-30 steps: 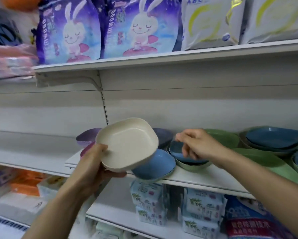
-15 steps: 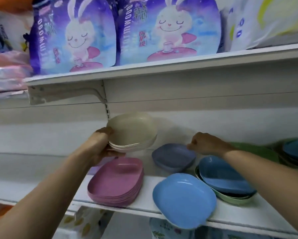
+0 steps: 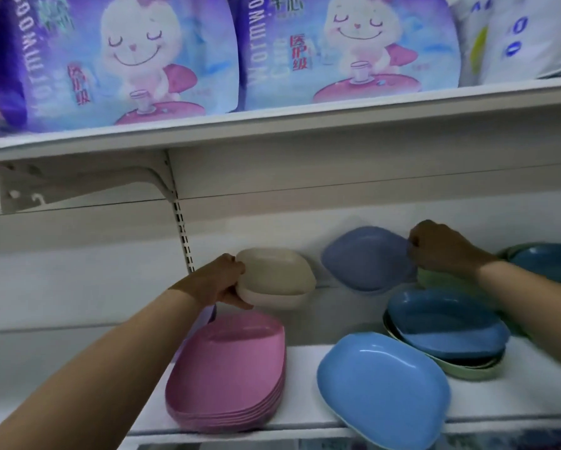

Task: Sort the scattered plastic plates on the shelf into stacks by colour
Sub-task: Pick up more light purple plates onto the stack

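Note:
My left hand (image 3: 219, 282) grips the left rim of a small stack of cream plates (image 3: 277, 276), held at the back of the shelf above a stack of pink plates (image 3: 230, 371). My right hand (image 3: 441, 248) pinches the right rim of a purple plate (image 3: 366, 258), tilted up near the back wall. A light blue plate (image 3: 381, 388) lies at the shelf's front edge. A darker blue plate (image 3: 444, 326) sits in a green plate (image 3: 467, 371) to its right.
The white shelf (image 3: 305, 414) carries more blue and green plates (image 3: 548, 261) at the far right. An upper shelf (image 3: 272, 125) with purple rabbit-print packs (image 3: 117, 56) hangs close overhead. A slotted upright (image 3: 182, 228) runs down the back wall.
My left hand carried the cream plates back and down toward the shelf's rear. My right hand took hold of the purple plate and lifted it tilted. The view moved closer.

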